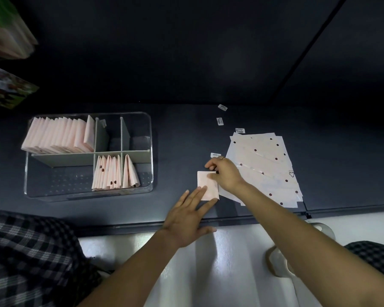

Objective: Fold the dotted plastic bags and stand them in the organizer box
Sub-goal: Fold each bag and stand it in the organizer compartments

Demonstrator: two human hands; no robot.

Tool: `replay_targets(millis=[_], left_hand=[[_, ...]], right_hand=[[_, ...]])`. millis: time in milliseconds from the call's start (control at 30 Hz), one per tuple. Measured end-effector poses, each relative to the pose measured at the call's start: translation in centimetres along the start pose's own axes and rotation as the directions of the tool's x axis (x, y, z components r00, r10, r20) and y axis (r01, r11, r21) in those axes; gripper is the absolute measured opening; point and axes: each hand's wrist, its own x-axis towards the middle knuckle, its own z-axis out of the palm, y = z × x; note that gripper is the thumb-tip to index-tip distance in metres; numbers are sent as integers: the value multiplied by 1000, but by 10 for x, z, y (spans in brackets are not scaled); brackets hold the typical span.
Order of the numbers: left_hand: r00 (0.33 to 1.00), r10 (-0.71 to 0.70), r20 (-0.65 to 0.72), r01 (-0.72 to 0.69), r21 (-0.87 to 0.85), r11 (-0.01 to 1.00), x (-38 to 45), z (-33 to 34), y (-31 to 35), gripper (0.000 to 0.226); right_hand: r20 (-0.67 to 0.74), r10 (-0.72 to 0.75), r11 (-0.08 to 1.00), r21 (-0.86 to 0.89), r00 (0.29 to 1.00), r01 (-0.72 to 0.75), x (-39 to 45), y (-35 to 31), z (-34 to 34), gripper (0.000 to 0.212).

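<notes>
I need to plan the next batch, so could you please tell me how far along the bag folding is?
Done: many folded bags stand in the organizer box, filling one back compartment and part of the front. In hand: the left hand presses flat on a folded square while the right hand pinches its top edge. Left: a stack of unfolded dotted bags.

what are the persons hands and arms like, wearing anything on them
Both forearms are bare, with no sleeves, gloves or watch in view. The right hand wears a thin ring on one finger. The left hand shows no ring or other jewellery.
</notes>
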Motion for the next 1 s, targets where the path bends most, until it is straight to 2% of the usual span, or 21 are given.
replay_targets(millis=[67, 133, 200, 267, 400, 567, 633, 733, 833, 900, 933, 1000], left_hand=[[999, -39, -31, 35, -114, 993, 3, -4, 2, 66], [991, -104, -88, 79, -255, 964, 7, -10, 5, 53], [955, -251, -160, 164, -419, 893, 11, -16, 7, 44], [883, -435, -176, 269, -570, 776, 14, -22, 9, 43], [781, -625, -18, 389, -768, 509, 26, -30, 20, 43], [640, -730, 241, 600, -750, 279, 47, -29, 29, 37], [611, -740, 281, 641, -724, 254, 49, -28, 30, 30], [593, -766, 247, 641, -721, 263, 51, -30, 34, 18], [563, -797, 219, 627, -741, 239, 55, -35, 44, 30], [553, -812, 188, 602, -764, 233, 54, -42, 49, 28], [581, -801, 145, 585, -758, 288, 52, -48, 49, 25], [708, -706, 22, 537, -666, 517, 44, -67, 44, 25]], right_hand=[[46, 19, 993, -119, 999, -14, 3, 0, -1, 18], [68, 63, 986, -160, 996, -51, 3, -2, -1, 14], [81, 87, 982, -173, 993, -72, 2, -5, -2, 21], [89, 103, 977, -196, 991, -84, -2, -8, -3, 25], [55, 150, 971, -198, 987, -136, -11, -7, 1, 24], [43, 183, 982, -54, 982, -180, -19, -2, 0, 22], [37, 195, 980, 27, 980, -196, -22, 3, -1, 16], [18, 196, 973, 117, 980, -197, -24, 8, -1, 12], [14, 194, 967, 163, 981, -194, -26, 10, -1, 10], [11, 159, 976, 147, 987, -159, -27, 9, -3, 17], [-4, 103, 990, 98, 995, -102, -29, 7, -7, 31], [-15, -108, 992, -74, 994, 106, -33, 1, -17, 64]])
